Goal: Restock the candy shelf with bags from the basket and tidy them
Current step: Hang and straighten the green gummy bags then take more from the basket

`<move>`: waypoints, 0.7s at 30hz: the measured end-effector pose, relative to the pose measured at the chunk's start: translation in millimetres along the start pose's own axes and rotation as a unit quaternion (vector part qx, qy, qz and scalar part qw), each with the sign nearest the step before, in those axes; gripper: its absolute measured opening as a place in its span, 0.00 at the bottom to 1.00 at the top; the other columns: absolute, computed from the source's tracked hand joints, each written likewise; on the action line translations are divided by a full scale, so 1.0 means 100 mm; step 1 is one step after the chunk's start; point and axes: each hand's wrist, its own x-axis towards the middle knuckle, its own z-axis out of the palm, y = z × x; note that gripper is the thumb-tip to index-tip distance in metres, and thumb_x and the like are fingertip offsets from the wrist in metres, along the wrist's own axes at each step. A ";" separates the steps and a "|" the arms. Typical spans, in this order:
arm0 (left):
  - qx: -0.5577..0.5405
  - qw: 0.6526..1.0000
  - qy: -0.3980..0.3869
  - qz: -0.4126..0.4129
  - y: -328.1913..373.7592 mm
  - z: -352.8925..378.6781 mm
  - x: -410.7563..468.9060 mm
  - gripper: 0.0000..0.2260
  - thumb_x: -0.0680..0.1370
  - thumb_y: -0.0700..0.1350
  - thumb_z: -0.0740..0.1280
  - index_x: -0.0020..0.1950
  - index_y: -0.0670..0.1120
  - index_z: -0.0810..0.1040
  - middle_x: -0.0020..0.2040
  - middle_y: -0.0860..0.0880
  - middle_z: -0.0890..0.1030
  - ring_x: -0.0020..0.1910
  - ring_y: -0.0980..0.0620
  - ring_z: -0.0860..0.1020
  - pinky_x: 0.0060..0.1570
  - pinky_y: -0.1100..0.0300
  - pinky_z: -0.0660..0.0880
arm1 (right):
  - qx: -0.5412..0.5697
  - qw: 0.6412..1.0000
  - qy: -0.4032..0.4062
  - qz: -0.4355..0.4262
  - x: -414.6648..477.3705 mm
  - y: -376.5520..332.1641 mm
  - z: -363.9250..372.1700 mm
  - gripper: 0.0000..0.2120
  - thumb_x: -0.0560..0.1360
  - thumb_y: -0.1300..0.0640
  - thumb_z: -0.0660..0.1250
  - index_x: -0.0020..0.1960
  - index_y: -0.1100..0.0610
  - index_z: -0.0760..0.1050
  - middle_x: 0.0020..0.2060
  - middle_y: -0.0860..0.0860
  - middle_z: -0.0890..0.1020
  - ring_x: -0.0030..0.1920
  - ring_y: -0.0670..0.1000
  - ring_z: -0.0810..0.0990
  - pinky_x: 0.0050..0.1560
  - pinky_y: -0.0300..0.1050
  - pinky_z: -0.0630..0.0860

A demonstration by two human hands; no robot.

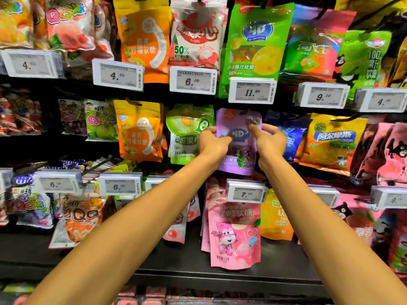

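Two bare forearms reach up from the bottom edge of the view to the middle row of the candy shelf [198,276]. The left hand [212,140] pinches the left edge of a purple bag [240,150], thumb on the front beside the blue logo. The right hand [269,142] pinches the right edge higher up, thumb laid across the front.

The likely trouble is the hanging itself. The bag's top sits in shadow under the 11.99 tag [252,91], and neither its hole nor a peg can be made out, so the threading is nearly blind. Released before it catches, it would probably fall onto the pink bags [234,236] below. The knuckles are also close enough to nudge either neighbour crooked.

The purple bag is upright between the hands, its lower half hanging free beneath them, just above the 7.00 tag [245,193]. A green bag [185,133] hangs just beside the left hand and a blue bag [290,137] just beside the right. The basket is not in view
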 end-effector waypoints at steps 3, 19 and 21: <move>0.035 0.998 -0.014 0.051 0.00 -0.18 -0.23 0.16 0.74 0.41 0.73 0.60 0.43 0.75 0.50 0.52 0.74 0.51 0.52 0.71 0.51 0.62 0.68 | -0.032 0.998 0.027 -0.052 -0.20 -0.02 -0.11 0.16 0.72 0.60 0.73 0.58 0.60 0.77 0.48 0.53 0.81 0.45 0.48 0.79 0.51 0.36 0.76; -0.019 0.974 -0.174 -0.143 -1.49 -2.05 -1.76 0.07 0.79 0.34 0.63 0.46 0.42 0.78 0.37 0.49 0.80 0.27 0.63 0.77 0.31 0.69 0.75 | -0.139 0.984 -0.109 -0.033 -2.90 1.18 -0.17 0.11 0.74 0.67 0.65 0.45 0.51 0.77 0.38 0.47 0.79 0.40 0.44 0.75 0.48 0.41 0.72; 0.013 0.965 -0.152 -0.215 -2.02 -2.43 -2.00 0.05 0.78 0.34 0.64 0.47 0.40 0.80 0.34 0.51 0.80 0.25 0.64 0.76 0.26 0.70 0.72 | -0.174 0.975 -0.123 0.056 -3.38 1.75 -0.24 0.07 0.75 0.66 0.66 0.46 0.56 0.80 0.39 0.52 0.80 0.40 0.45 0.75 0.47 0.40 0.73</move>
